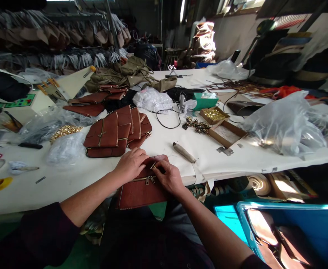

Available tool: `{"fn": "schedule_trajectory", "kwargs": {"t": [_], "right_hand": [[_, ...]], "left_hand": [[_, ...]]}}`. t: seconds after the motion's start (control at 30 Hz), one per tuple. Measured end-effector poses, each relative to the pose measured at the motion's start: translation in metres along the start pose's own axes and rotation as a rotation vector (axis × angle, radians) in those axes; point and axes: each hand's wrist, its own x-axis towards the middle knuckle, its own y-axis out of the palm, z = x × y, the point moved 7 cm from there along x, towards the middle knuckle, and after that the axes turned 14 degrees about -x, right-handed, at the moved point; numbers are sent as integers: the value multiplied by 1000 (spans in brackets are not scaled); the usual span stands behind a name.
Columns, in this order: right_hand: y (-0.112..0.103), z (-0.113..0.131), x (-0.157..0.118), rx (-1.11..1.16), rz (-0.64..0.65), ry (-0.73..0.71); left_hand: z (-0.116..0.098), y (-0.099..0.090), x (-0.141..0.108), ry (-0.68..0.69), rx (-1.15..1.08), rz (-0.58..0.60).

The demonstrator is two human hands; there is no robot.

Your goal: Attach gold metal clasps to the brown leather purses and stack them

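Note:
A brown leather bag piece (141, 193) with a zipper and two metal pulls (149, 181) hangs over the table's near edge toward my lap. My left hand (133, 163) lies on its upper left part, fingers curled against the leather. On the upper right, my right hand (168, 175) pinches a small gold metal fitting (153, 165) at the leather surface. The left fingertips are partly hidden, so what they grip besides the leather is unclear. A stack of similar brown leather pieces (108, 136) lies just beyond my left hand.
A wrapped tool handle (184, 152) lies right of my hands. Farther back are a cardboard box of gold fittings (214, 115), an open cardboard box (227, 133) and a large plastic bag (287, 125). A blue crate (293, 209) stands low at right.

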Motion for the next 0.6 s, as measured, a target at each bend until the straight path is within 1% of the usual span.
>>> {"fn": "schedule_trajectory", "kwargs": {"t": [0.07, 0.13, 0.2, 0.27, 0.37, 0.43, 0.53, 0.6], "right_hand": [[1, 0, 0, -13, 3, -11], [1, 0, 1, -15, 12, -24], [1, 0, 2, -11, 20, -25], [0, 1, 2, 10, 31, -21], [-4, 5, 0, 72, 49, -29], [-8, 10, -4, 113, 50, -36], [-16, 21, -13, 152, 23, -43], [-21, 28, -21, 175, -15, -44]], "left_hand": [[1, 3, -1, -44, -31, -2], [5, 5, 0, -93, -64, 21], [8, 5, 3, -137, -99, 55], [10, 3, 8, -165, -154, 118], [6, 0, 13, -156, -273, 249], [0, -5, 14, -131, -356, 317], [-9, -12, 9, -103, -504, 375], [-14, -15, 4, -120, -635, 404]]}}
